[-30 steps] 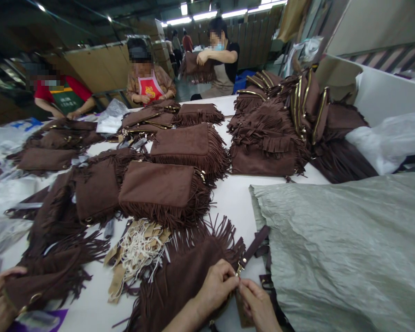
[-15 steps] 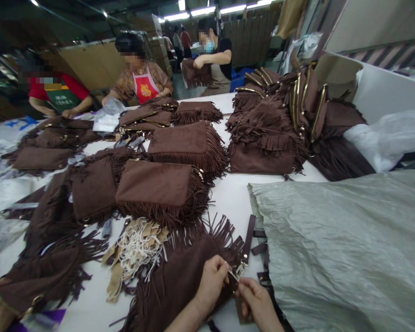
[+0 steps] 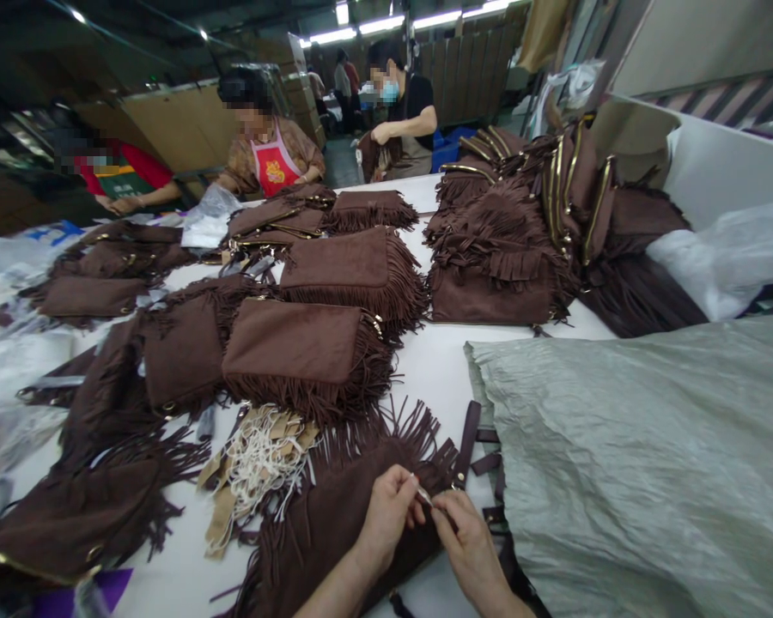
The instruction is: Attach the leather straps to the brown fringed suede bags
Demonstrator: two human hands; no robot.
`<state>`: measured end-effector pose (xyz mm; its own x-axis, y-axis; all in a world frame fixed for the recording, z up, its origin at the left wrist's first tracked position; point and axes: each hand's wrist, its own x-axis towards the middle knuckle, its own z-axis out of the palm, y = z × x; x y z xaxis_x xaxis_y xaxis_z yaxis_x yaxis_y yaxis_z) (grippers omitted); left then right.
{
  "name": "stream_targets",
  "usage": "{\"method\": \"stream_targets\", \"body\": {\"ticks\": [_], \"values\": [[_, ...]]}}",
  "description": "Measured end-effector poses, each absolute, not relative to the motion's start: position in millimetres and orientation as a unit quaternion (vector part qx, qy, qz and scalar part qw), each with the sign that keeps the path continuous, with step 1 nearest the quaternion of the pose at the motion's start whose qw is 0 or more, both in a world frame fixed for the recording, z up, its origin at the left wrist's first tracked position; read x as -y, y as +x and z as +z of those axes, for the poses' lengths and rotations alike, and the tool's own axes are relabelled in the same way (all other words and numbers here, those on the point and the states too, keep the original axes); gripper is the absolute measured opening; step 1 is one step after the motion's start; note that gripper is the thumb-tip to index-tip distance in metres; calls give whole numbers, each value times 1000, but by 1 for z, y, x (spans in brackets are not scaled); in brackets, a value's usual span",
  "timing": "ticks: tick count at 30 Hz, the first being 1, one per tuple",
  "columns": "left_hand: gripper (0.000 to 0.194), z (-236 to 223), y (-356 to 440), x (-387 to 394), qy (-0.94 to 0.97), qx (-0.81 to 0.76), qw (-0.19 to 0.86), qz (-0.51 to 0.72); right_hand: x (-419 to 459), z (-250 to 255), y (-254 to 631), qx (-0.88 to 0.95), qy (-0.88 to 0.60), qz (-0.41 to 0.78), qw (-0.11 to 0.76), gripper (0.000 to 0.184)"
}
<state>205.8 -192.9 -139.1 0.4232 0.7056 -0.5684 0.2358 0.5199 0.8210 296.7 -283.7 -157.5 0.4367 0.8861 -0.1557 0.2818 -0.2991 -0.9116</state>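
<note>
A fringed brown bag (image 3: 341, 506) lies at the bottom centre of the frame, and right above it, the left hand (image 3: 390, 515) has thumb and fingers drawn narrow on a short white cord (image 3: 423, 493)! The right hand (image 3: 464, 532) comes in from the other side, fingertips pinched at the cord's lower end, the two hands almost meeting. Just behind the right hand, a dark strap (image 3: 467, 438) points up the frame. Left of the bag, a tangle of kraft-coloured tags (image 3: 219, 519) with white strings (image 3: 264, 468) sits on the white tabletop (image 3: 418, 369). Over to the right, a grey-green plastic sheet (image 3: 644, 455) fills the lower corner. Mid-frame, fringed bags (image 3: 293, 339) lie in stacks, with gold-zipped pouches (image 3: 557, 193) heaped at upper right. And across the top, a co-worker in a red apron (image 3: 274, 163) and another in a black top (image 3: 420, 99), who grips a brown fringed piece (image 3: 383, 156)!
</note>
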Motion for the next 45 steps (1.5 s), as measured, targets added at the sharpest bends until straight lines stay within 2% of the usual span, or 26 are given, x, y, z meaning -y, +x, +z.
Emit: {"method": "stream_targets", "body": {"ticks": [3, 6, 10, 12, 14, 18, 30, 45], "values": [[28, -139, 203, 192, 472, -511, 699, 164, 284, -160, 295, 380, -725, 356, 450, 23], [24, -138, 199, 188, 513, -502, 678, 160, 287, -162, 297, 353, -727, 403, 430, 24], [45, -140, 198, 183, 595, -412, 680, 117, 288, -161, 301, 351, -726, 425, 411, 24], [40, -142, 199, 183, 608, -388, 689, 67, 288, -159, 302, 347, -730, 418, 415, 24], [27, -145, 200, 184, 608, -398, 686, 29, 288, -158, 302, 346, -729, 416, 419, 24], [10, -147, 201, 187, 590, -425, 686, 25, 288, -156, 301, 337, -727, 430, 416, 24], [7, -146, 200, 187, 576, -433, 693, 39, 289, -159, 301, 341, -733, 430, 401, 23], [13, -147, 199, 188, 658, -464, 593, -6, 288, -154, 301, 299, -735, 460, 400, 25]]}}
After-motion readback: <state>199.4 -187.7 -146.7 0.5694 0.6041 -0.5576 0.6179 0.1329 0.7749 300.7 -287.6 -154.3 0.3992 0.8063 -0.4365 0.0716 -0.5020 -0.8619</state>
